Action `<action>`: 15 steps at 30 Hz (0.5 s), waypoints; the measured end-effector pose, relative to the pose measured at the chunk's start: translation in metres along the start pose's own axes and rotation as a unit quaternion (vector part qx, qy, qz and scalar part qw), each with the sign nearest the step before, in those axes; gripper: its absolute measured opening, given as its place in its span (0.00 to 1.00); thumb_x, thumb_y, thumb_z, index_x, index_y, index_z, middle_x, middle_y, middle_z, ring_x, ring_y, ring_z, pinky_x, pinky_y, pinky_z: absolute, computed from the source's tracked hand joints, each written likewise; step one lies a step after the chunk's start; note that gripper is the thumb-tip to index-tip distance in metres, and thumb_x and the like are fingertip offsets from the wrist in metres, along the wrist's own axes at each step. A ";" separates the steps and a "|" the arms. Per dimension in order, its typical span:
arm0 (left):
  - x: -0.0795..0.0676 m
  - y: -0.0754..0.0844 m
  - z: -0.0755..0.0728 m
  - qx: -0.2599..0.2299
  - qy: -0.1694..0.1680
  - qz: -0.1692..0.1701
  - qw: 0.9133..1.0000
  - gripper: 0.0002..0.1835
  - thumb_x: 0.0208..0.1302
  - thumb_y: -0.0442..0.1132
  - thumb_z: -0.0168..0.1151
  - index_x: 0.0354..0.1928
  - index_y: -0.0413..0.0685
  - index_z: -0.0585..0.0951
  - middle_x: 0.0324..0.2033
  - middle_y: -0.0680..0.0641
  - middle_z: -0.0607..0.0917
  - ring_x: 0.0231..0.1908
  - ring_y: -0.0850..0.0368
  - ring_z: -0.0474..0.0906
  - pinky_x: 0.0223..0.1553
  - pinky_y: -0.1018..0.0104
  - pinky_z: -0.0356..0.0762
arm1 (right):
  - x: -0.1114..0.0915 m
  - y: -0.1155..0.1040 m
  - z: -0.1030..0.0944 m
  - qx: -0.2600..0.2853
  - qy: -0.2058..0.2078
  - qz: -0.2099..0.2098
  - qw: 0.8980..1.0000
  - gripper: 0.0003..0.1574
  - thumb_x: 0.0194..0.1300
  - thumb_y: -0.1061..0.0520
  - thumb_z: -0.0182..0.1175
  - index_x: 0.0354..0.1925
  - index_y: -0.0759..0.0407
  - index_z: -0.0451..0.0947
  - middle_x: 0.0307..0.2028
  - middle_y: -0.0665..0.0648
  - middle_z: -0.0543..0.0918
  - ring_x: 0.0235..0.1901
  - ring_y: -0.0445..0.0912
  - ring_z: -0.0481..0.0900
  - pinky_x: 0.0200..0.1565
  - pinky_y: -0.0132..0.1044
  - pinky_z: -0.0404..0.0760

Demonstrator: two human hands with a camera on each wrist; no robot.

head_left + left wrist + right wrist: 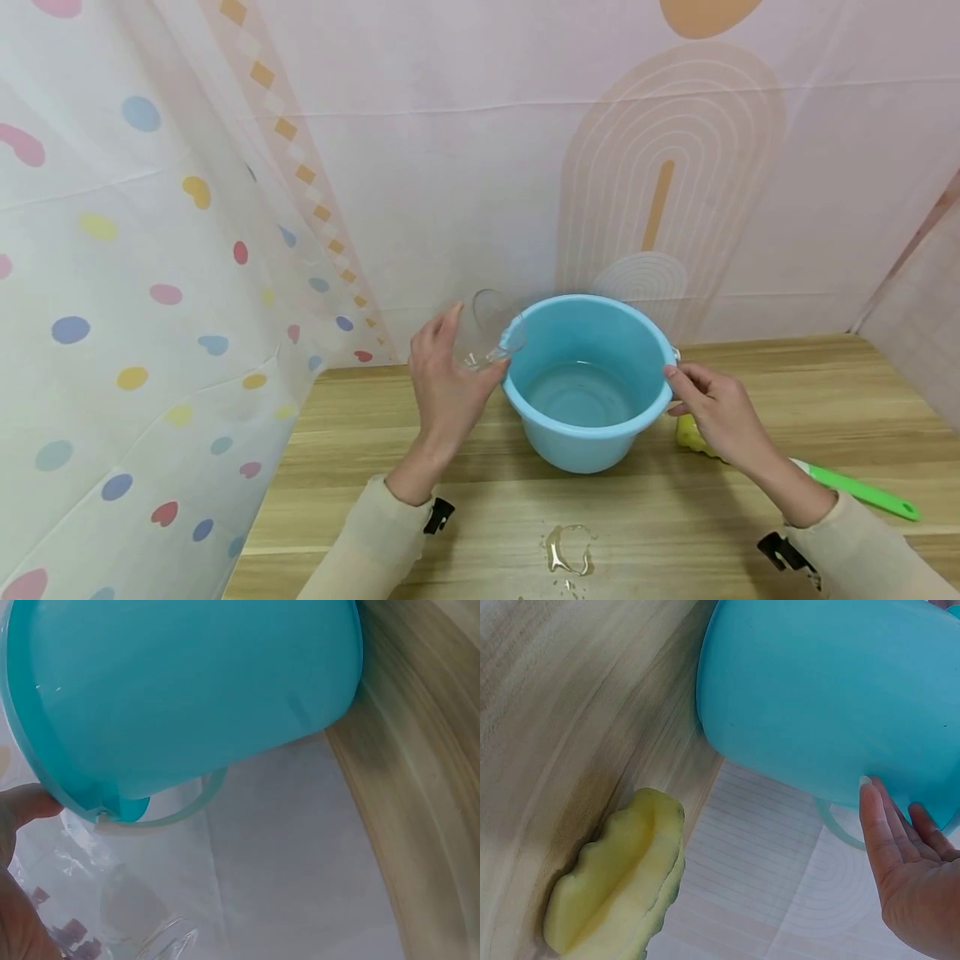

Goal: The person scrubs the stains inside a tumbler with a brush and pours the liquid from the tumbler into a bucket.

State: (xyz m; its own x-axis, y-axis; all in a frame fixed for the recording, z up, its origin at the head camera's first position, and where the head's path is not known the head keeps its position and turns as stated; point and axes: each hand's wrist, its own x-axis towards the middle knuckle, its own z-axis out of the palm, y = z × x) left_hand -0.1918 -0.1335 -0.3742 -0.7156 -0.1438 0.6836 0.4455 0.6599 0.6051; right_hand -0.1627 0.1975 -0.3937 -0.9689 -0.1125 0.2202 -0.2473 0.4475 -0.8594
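Left hand (448, 387) holding clear container (487, 327), right hand (714, 410) gripping blue bucket (577, 447)

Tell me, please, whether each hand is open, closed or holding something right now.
Left hand: holding a clear, round-mouthed glass or plastic container.
Right hand: holding the light-blue, round plastic bucket by its rim.

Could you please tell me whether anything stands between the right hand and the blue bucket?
Nothing visible does: the right hand touches the blue bucket directly, its thumb on the rim. The yellow sponge lies beside the bucket on the tabletop, not between them.
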 end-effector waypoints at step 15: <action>0.012 0.006 -0.006 0.060 -0.053 0.033 0.996 0.44 0.46 0.42 0.87 0.67 0.48 0.78 0.58 0.36 0.81 0.61 0.36 0.72 0.59 0.38 0.70 | 0.001 0.001 0.000 0.000 0.004 -0.003 1.000 0.27 0.84 0.51 0.51 0.58 0.76 0.79 0.48 0.70 0.87 0.36 0.35 0.86 0.37 0.36 0.88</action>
State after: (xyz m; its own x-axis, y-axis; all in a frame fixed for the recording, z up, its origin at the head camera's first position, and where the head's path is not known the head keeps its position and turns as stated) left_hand -0.1948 -0.1353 -0.3600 -0.7429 -0.0219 0.6691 0.4309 0.7493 0.5029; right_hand -0.1642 0.1978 -0.3944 -0.9676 -0.1078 0.2284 -0.2524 0.4475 -0.8579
